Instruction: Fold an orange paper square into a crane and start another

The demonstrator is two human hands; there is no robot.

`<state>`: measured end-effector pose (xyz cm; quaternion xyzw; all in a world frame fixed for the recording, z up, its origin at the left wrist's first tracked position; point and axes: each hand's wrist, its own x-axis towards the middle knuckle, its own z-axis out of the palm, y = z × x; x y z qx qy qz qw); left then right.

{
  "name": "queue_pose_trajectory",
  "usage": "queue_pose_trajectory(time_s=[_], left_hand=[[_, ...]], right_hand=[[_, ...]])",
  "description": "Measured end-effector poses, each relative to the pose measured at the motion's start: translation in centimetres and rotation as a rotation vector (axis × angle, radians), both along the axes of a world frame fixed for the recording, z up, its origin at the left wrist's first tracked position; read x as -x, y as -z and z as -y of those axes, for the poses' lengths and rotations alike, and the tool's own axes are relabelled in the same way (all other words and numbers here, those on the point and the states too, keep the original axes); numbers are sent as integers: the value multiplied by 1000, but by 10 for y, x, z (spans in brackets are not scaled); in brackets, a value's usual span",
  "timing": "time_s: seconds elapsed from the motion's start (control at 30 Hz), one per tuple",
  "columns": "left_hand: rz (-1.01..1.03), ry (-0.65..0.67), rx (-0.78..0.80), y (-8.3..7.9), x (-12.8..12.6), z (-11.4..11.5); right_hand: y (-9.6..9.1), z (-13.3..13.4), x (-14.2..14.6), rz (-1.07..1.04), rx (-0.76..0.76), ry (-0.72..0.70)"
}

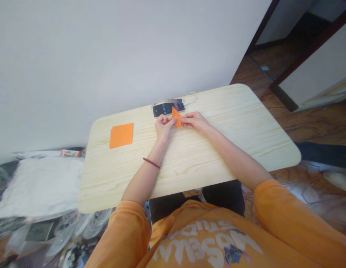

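A folded piece of orange paper (176, 117) sits at the centre of the scene, narrow and pointed, held just above the bench (240, 124). The left hand (164, 127) and the right hand (194, 122) close in on it from either side, each with a narrow pinching grip, and the fingertips of both meet at the paper. Holding it from two sides seems to keep the piece steady and lets both hands reach its folds; part of it is hidden behind the fingers.

Just beyond the folded paper, a black smartphone (167, 109) lies flat, its lit screen showing blurred digits. Its position suggests it is there to be read while the hands stay busy. A white charging cable (191, 99) runs from it along the far edge of the bench, and a blurred strip covers the area just past the phone.

Well to the left of the folded paper, a flat square orange sheet (121, 135) lies on the bench, within easy reach of the left hand. A dark red beaded bracelet (151, 162) circles the left wrist, nearer the person than the folded paper. Orange sleeves (287, 212) cover both arms to the forearm. Farther left, a white padded bag (41, 186) and clear plastic packaging (80, 225) lie beside the bench.
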<state>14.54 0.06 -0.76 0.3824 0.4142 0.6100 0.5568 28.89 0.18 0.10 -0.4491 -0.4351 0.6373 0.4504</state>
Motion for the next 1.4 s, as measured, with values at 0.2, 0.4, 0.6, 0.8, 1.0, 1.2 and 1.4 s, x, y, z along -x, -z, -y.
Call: queue_pose_trajectory(time_s=[0.2,0.4,0.6,0.8,1.0,1.2,1.4], left_hand=[[20,-13,17,0,0,-1],[82,-16,13,1,0,-2],[123,-18,65,-3,0,-1],[161,-40,91,-7,1,-1],[185,-82,83,-8,1,-3],[141,-146,78,-6,0,-3],[149,-184,57,-3,-1,-3]], right_hand=[[-3,2,1,32,1,-2],[-6,5,2,63,16,-1],[-7,7,3,111,-20,-37],[-6,7,4,89,-6,-63],[-6,7,4,111,-5,-89],[-5,5,4,98,9,-86],[-6,5,5,73,-1,-86]])
